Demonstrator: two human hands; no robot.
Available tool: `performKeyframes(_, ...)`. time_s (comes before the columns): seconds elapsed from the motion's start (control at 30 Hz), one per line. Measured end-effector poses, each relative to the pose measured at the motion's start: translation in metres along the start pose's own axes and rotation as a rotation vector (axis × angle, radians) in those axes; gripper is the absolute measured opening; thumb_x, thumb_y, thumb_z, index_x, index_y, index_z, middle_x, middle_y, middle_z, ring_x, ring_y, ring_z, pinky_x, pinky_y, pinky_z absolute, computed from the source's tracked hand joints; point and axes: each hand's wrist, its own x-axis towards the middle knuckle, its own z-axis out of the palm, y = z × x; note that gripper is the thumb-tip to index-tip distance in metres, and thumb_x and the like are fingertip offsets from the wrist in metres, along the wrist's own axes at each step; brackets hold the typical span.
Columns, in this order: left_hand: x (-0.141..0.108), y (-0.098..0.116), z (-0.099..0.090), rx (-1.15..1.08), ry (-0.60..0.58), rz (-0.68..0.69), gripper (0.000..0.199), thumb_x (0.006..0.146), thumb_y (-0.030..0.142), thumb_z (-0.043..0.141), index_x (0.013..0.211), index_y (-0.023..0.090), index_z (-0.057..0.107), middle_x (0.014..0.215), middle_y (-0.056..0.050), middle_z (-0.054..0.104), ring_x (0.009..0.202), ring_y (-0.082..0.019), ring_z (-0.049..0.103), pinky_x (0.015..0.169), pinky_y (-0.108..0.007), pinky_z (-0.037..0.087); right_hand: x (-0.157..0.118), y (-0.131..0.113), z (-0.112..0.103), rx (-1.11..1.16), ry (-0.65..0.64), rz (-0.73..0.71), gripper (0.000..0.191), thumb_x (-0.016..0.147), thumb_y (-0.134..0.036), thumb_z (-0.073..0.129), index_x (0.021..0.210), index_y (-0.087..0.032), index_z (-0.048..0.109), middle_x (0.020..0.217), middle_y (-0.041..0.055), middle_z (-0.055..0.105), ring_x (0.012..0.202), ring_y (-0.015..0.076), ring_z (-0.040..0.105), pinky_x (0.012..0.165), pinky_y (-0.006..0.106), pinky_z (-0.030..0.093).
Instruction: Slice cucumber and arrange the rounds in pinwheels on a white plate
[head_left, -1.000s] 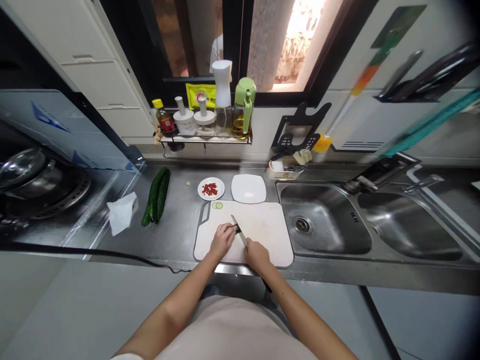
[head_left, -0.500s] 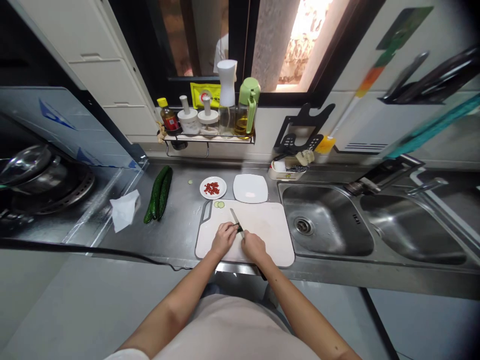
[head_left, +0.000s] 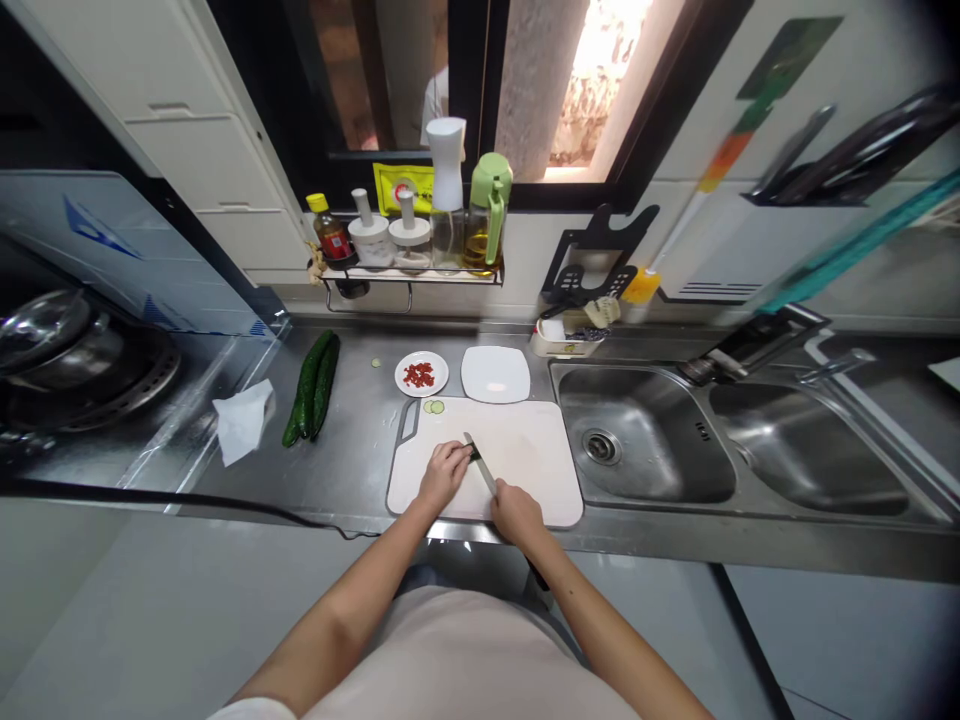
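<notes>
My left hand (head_left: 444, 474) is closed, with its fingertips on a small dark green piece of cucumber (head_left: 475, 453) over the white cutting board (head_left: 540, 450). Most of that piece is hidden by my fingers. In my right hand (head_left: 517, 513) is a knife, its narrow blade (head_left: 485, 475) pointing away from me and lying against the cucumber piece. Thin cucumber slices (head_left: 436, 407) rest at the board's upper left. Behind the board stand a small plate (head_left: 401, 386) of chopped red pieces and a bare white square plate (head_left: 495, 375).
Two whole cucumbers (head_left: 313, 388) and a white paper towel (head_left: 241, 420) lie on the steel counter to the left. A double sink (head_left: 645, 430) adjoins the board on the right. Above hangs a rack (head_left: 412, 276) with bottles and jars. A pot (head_left: 60, 345) sits at far left.
My right hand has drawn back toward me and slightly right with the knife, so more blade shows. My left hand stays at the cucumber piece. The whole view has shifted slightly.
</notes>
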Motion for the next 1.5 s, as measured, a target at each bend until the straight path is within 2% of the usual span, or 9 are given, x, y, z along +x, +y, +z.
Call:
performKeyframes(0.37,-0.001,-0.002,0.001,-0.020,0.001,-0.015,0.025,0.092,0.026,0.045,0.110,0.022,0.063,0.103,-0.006,0.061,0.100,-0.018,0.054,0.089,-0.036,0.048,-0.024,0.015,0.000,0.001,-0.046,-0.006,0.028,0.087,-0.016,0.036,0.106,-0.015,0.057,0.099,0.0146,0.068,0.092,0.0233,0.064,0.069,0.029,0.040)
performKeyframes(0.67,0.002,0.002,-0.001,-0.015,-0.033,-0.059,0.022,0.090,0.023,0.048,0.106,0.022,0.063,0.101,-0.006,0.063,0.099,-0.018,0.056,0.087,-0.036,0.047,-0.033,0.026,0.002,0.009,-0.036,-0.019,0.026,0.089,-0.019,0.038,0.104,-0.017,0.059,0.099,0.0129,0.068,0.092,0.0220,0.064,0.070,0.028,0.039)
performKeyframes(0.9,0.006,0.012,-0.007,0.001,-0.047,-0.130,0.021,0.087,0.021,0.050,0.105,0.022,0.062,0.097,-0.005,0.064,0.097,-0.019,0.057,0.087,-0.035,0.047,-0.035,0.036,-0.008,-0.118,0.049,0.005,0.028,0.092,-0.021,0.035,0.109,-0.019,0.057,0.093,0.0133,0.068,0.089,0.0230,0.065,0.072,0.030,0.040)
performKeyframes(1.1,0.004,0.016,-0.008,-0.023,0.003,-0.163,0.023,0.087,0.022,0.050,0.107,0.021,0.060,0.101,-0.006,0.063,0.100,-0.020,0.056,0.089,-0.037,0.046,-0.033,0.039,-0.019,-0.157,0.064,0.037,0.033,0.093,-0.021,0.032,0.120,-0.025,0.051,0.092,0.0109,0.069,0.086,0.0227,0.065,0.069,0.029,0.038)
performKeyframes(1.27,0.003,0.015,-0.013,-0.050,0.090,-0.221,0.022,0.089,0.024,0.047,0.105,0.021,0.061,0.102,-0.007,0.063,0.101,-0.020,0.056,0.090,-0.038,0.046,-0.034,0.038,-0.022,-0.183,0.108,0.028,0.033,0.093,-0.020,0.033,0.119,-0.027,0.052,0.092,0.0089,0.068,0.086,0.0197,0.063,0.069,0.027,0.035)
performKeyframes(1.4,0.010,0.015,-0.025,-0.075,0.216,-0.318,0.023,0.090,0.027,0.045,0.106,0.022,0.061,0.102,-0.007,0.064,0.099,-0.021,0.057,0.090,-0.038,0.045,-0.033,0.041,-0.024,-0.210,0.186,0.002,0.036,0.093,-0.020,0.034,0.122,-0.028,0.052,0.093,0.0094,0.066,0.088,0.0208,0.060,0.071,0.029,0.033)
performKeyframes(1.5,0.021,0.020,-0.039,-0.087,0.220,-0.327,0.023,0.089,0.029,0.046,0.105,0.022,0.062,0.101,-0.007,0.064,0.097,-0.020,0.058,0.088,-0.037,0.046,-0.031,0.044,-0.026,-0.205,0.232,-0.027,0.038,0.092,-0.024,0.038,0.128,-0.027,0.050,0.095,0.0106,0.065,0.091,0.0217,0.057,0.074,0.030,0.031)
